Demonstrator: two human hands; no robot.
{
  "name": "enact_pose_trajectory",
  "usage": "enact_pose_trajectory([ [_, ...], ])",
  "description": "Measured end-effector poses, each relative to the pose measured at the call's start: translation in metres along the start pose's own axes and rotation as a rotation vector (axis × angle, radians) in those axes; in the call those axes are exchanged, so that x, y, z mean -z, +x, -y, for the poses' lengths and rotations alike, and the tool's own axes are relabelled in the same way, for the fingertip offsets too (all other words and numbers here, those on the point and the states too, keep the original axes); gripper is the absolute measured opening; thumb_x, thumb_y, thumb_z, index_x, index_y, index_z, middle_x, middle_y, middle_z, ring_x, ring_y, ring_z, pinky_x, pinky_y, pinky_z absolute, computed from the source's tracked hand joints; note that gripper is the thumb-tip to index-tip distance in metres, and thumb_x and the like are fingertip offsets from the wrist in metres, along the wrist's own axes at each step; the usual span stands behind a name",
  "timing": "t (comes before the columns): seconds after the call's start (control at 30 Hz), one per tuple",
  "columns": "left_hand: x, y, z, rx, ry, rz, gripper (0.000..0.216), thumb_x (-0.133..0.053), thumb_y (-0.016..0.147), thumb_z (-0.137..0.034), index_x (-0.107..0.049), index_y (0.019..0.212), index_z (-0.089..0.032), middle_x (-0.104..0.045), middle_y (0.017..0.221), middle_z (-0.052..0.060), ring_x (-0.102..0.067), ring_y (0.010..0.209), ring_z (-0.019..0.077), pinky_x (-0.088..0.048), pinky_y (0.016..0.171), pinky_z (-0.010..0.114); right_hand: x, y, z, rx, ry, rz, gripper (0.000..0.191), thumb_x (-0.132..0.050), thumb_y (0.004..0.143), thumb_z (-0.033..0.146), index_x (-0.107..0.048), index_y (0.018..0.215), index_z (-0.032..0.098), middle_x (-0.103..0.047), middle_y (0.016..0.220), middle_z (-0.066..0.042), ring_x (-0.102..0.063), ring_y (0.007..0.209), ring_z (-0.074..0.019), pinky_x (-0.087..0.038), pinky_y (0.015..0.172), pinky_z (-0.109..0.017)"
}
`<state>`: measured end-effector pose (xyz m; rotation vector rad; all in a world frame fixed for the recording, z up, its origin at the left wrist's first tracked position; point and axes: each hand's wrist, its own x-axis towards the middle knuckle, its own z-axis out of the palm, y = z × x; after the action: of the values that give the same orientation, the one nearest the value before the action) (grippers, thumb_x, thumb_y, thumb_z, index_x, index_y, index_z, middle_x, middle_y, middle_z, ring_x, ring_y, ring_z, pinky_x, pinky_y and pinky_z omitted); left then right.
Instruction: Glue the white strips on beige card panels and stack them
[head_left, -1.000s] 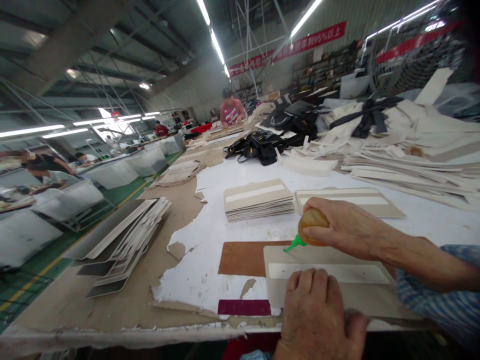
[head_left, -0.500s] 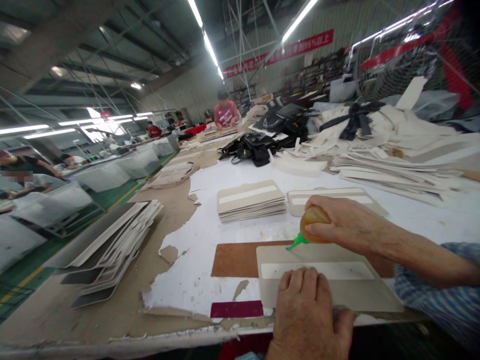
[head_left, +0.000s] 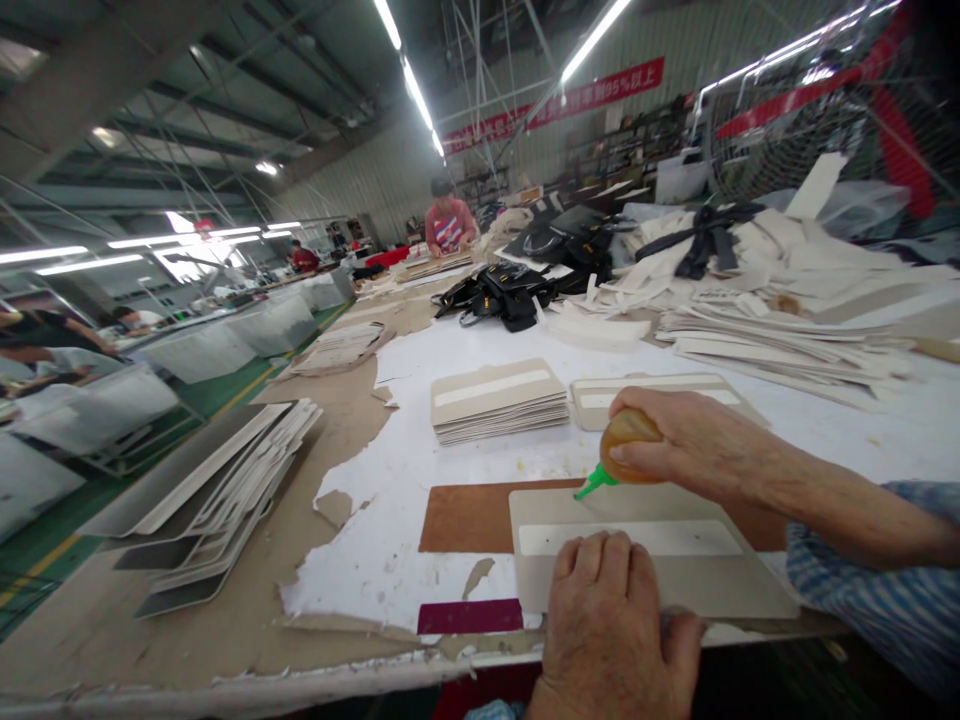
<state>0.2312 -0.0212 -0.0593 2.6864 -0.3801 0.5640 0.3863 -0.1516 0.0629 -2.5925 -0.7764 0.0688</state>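
Note:
A beige panel with rounded corners and a white strip along its middle lies near the table's front edge. My left hand rests flat on it, fingers stretched over the strip's lower left part. My right hand is wrapped round an amber squeeze bottle with a green nozzle. The bottle tilts down to the left, and its nozzle tip is at the panel's upper left part; whether it touches cannot be made out. Beneath the panel a brown leather piece sticks out on the left and right.
Behind the panel stand a stack of beige panels and a lower pile. Grey and white sheets lean at left. A maroon strip lies by the front edge. Black pieces and offcuts fill the back. A person sits beyond.
The whole view has shifted very slightly. Both hands, the bottle and the panel hold almost the same places relative to each other.

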Motion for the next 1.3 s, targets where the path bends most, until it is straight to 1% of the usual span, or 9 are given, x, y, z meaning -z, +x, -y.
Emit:
enact_pose_trajectory([
  [0.13,-0.001,-0.001,0.000,-0.017,0.010,-0.028,0.045,-0.074,0.092,-0.047,-0.065,0.122,-0.016,-0.067,0.124,0.008,-0.061,0.112,0.0288,-0.055,0.104,0.049,-0.002,0.002,0.010,-0.003,0.011,0.020,0.026,-0.062,0.078,0.043,-0.061,0.094,0.023,-0.069,0.084,-0.006,-0.061,0.076,-0.0280,-0.038,0.066,-0.037],
  [0.3,-0.002,-0.001,0.000,-0.016,0.025,-0.034,0.045,-0.075,0.091,-0.048,-0.065,0.121,-0.016,-0.067,0.125,0.008,-0.062,0.111,0.0289,-0.056,0.102,0.049,-0.004,0.001,0.014,0.006,0.011,-0.013,0.023,-0.063,0.078,0.040,-0.061,0.094,0.023,-0.068,0.082,-0.005,-0.059,0.073,-0.0257,-0.036,0.064,-0.035],
  [0.43,-0.001,-0.001,0.001,-0.021,0.009,-0.035,0.046,-0.076,0.090,-0.046,-0.064,0.124,-0.016,-0.067,0.125,0.008,-0.061,0.111,0.0293,-0.056,0.104,0.049,0.001,-0.001,0.009,-0.022,0.002,0.025,0.023,-0.062,0.078,0.040,-0.062,0.093,0.024,-0.068,0.082,-0.005,-0.060,0.074,-0.0270,-0.037,0.065,-0.036],
  [0.57,0.001,-0.001,0.000,0.000,-0.022,-0.007,0.044,-0.079,0.089,-0.043,-0.064,0.120,-0.016,-0.067,0.122,0.007,-0.061,0.110,0.0289,-0.055,0.103,0.051,0.006,-0.004,0.000,-0.033,0.019,-0.012,0.022,-0.065,0.075,0.040,-0.063,0.090,0.024,-0.069,0.080,-0.006,-0.061,0.073,-0.0287,-0.037,0.064,-0.037],
  [0.77,0.001,0.000,-0.001,0.025,-0.044,0.019,0.043,-0.078,0.089,-0.040,-0.063,0.123,-0.017,-0.066,0.125,0.007,-0.059,0.114,0.0293,-0.052,0.108,0.051,0.009,-0.009,-0.012,-0.057,0.041,0.005,0.023,-0.063,0.078,0.042,-0.061,0.091,0.024,-0.069,0.083,-0.007,-0.062,0.077,-0.0306,-0.039,0.066,-0.039],
  [0.97,0.001,-0.001,0.001,0.015,-0.034,-0.003,0.047,-0.077,0.090,-0.042,-0.064,0.127,-0.016,-0.066,0.130,0.008,-0.059,0.116,0.0300,-0.053,0.109,0.051,0.015,-0.014,-0.015,-0.127,0.007,0.022,0.024,-0.061,0.076,0.041,-0.061,0.093,0.024,-0.069,0.086,-0.007,-0.061,0.080,-0.0301,-0.037,0.066,-0.038],
  [1.13,-0.001,-0.002,0.001,-0.003,-0.014,-0.038,0.047,-0.078,0.089,-0.040,-0.064,0.127,-0.016,-0.067,0.129,0.009,-0.060,0.115,0.0306,-0.054,0.107,0.052,0.021,-0.020,-0.018,-0.109,-0.022,0.027,0.021,-0.056,0.082,0.039,-0.059,0.094,0.023,-0.068,0.086,-0.007,-0.060,0.079,-0.0272,-0.036,0.066,-0.037],
  [1.3,-0.002,-0.002,0.001,-0.013,-0.003,-0.070,0.046,-0.076,0.090,-0.041,-0.064,0.126,-0.016,-0.068,0.127,0.009,-0.061,0.113,0.0308,-0.056,0.105,0.053,0.023,-0.024,-0.029,-0.126,-0.013,0.014,0.019,-0.057,0.083,0.037,-0.059,0.093,0.022,-0.068,0.086,-0.008,-0.060,0.078,-0.0264,-0.037,0.066,-0.036],
])
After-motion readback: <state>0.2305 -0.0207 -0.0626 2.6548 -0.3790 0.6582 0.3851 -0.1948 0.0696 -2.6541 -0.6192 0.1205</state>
